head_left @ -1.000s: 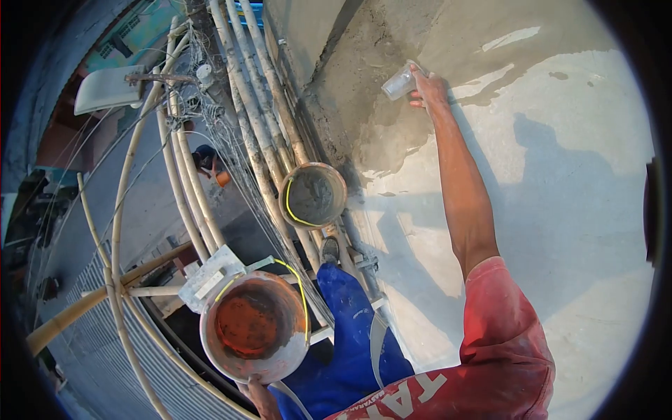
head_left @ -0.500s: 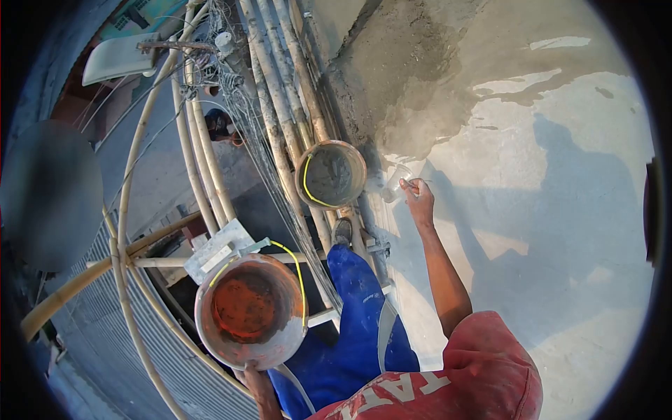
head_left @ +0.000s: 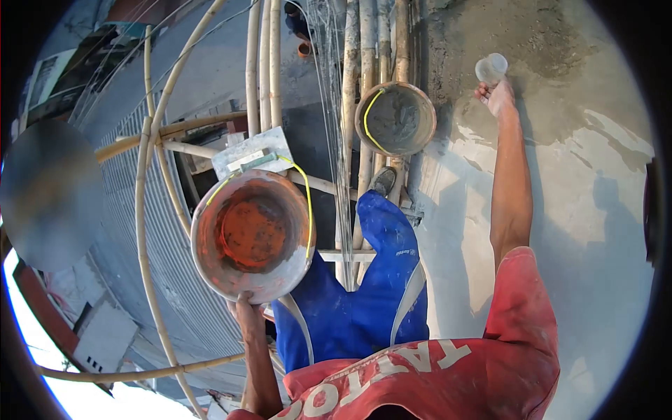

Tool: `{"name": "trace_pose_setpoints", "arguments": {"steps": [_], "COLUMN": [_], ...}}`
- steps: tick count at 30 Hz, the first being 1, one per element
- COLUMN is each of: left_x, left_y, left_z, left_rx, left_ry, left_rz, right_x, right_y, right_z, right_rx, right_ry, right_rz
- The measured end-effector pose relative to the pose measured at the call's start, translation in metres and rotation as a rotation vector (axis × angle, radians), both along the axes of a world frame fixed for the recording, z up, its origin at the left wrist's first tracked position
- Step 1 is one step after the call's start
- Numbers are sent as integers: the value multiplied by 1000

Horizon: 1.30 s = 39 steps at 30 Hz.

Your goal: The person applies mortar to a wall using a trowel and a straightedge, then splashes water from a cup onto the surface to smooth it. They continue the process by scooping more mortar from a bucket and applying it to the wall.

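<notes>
My left hand [head_left: 246,315] grips the near rim of a bucket [head_left: 290,269], whose inside is reddish at the bottom. The bucket has a yellow handle cord. A flat trowel [head_left: 241,155] with a greenish handle lies at the bucket's far rim. Out to the upper right, my right hand [head_left: 498,96] holds a clear plastic cup [head_left: 491,67] near the wet grey patch on the wall [head_left: 518,42]. A second bucket [head_left: 428,115], with grey mix inside and a yellow cord, stands on the bamboo poles between my hands.
Bamboo poles [head_left: 350,91] and strands of wire [head_left: 325,77] run along the wall. One shoe [head_left: 383,180] rests on the poles below the second bucket. A corrugated roof [head_left: 119,210] lies below on the left. Far below, a person [head_left: 297,24] is beside a small orange container [head_left: 304,50].
My right hand has moved up along the wall with the cup, and the arm is now stretched out. The view has shifted. My left hand still holds the bucket.
</notes>
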State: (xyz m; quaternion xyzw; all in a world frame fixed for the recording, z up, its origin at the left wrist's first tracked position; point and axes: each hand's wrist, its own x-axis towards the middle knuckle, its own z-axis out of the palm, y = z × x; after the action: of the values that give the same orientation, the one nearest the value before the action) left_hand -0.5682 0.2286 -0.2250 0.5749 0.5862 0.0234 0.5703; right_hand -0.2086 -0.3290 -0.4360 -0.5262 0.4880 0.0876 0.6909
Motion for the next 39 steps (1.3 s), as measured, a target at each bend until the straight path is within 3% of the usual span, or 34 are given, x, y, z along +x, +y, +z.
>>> {"name": "trace_pose_setpoints", "arguments": {"steps": [2,3,4,6,8,10,12,13,14,17,22,28,29,33,39], "left_x": [-5,-5,-8,-10,-8,-13,-23,-14,-17,-26,-45,-53,-60,-86,-132], "left_y": [6,5,7,15,20,30,41,43,50,59,71,86,91,118,166], "left_z": [-4,-12,-18,-28,-41,-55,-74,-67,-77,-99,-137,-155,-160,-193,-249], "left_rx": [-25,-10,2,-27,-47,-74,-53,-65,-79,-72,-131,32,40,-64,-157], "left_ry": [52,42,-4,-13,-3,13,52,218,223,175,-18,-73,-67,-141,-223], "left_rz": [-13,-31,45,-3,15,44,-92,-127,-93,-201,0,221,258,565,1042], "right_x": [-17,-21,-29,-46,-66,-92,-121,-135,-148,-175,-207,-211,-206,-191,-177], "right_y": [-8,8,1,12,16,39,63,80,98,174,310,429,444,495,534], "right_z": [3,16,4,12,16,26,39,46,52,78,99,77,77,56,10], "right_rx": [60,-13,-19,-145,-348,-609,-861,-927,-997,-966,-613,-456,-454,-561,-484], "right_ry": [-190,-145,-107,-79,10,-99,-103,-95,-83,-200,-424,-534,-455,-526,-515], "right_rz": [24,-95,-40,-138,12,101,267,277,291,380,703,1041,1118,1297,1450]}}
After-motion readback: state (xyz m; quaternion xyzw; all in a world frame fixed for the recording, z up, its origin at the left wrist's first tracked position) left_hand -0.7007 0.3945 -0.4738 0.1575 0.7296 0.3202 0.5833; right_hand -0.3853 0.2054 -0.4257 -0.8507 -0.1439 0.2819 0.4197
